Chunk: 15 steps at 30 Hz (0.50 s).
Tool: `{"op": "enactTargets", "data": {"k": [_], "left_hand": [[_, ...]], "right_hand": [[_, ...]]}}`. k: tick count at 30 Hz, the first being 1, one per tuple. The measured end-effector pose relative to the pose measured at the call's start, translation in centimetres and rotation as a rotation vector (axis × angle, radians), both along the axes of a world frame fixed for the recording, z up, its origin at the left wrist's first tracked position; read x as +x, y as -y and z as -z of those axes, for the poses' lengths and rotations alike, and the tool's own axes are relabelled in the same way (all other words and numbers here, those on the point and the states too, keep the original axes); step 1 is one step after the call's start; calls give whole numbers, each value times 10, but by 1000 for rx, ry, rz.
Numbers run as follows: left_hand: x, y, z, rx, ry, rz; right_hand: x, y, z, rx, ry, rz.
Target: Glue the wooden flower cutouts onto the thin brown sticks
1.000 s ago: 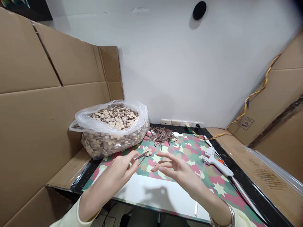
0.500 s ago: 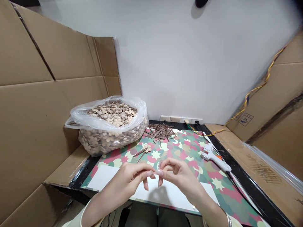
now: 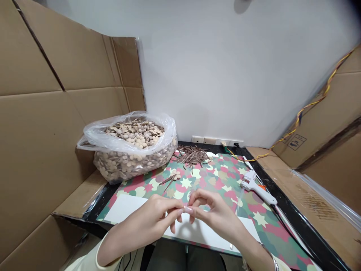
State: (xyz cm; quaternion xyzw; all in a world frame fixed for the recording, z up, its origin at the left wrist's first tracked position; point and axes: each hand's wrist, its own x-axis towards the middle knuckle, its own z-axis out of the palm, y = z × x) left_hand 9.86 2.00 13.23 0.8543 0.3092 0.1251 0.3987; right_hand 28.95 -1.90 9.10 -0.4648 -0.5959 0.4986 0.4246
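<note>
Over the white sheet [image 3: 126,208] at the table's front, my left hand [image 3: 162,216] and my right hand [image 3: 207,209] meet fingertip to fingertip. Both are closed in a pinch, thumb against fingers. Whatever lies between the fingertips is too small or too hidden to name. Just beyond them, a small cluster of pale round wooden pieces [image 3: 176,175] lies beside thin brown sticks [image 3: 169,183] on the patterned table cover [image 3: 220,184].
A clear plastic bag [image 3: 132,163] full of round wooden slices stands at the left. Behind lies a pile of brown sticks [image 3: 192,155]. A white glue gun [image 3: 258,188] with its cable rests at the right. Cardboard walls [image 3: 36,139] flank the table; a yellow cord [image 3: 306,107] runs along the right.
My hands stay together in nearly the same place, with the fingertips pressed slightly closer and a little lower. The view has shifted slightly; the objects on the table lie as before.
</note>
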Motion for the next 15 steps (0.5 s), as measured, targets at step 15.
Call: {"op": "enactTargets", "data": {"k": [15], "left_hand": [[-3,-2,17,-438,112,-31]], "right_hand": [[-8,4,-4,-145,-159,-179]]}}
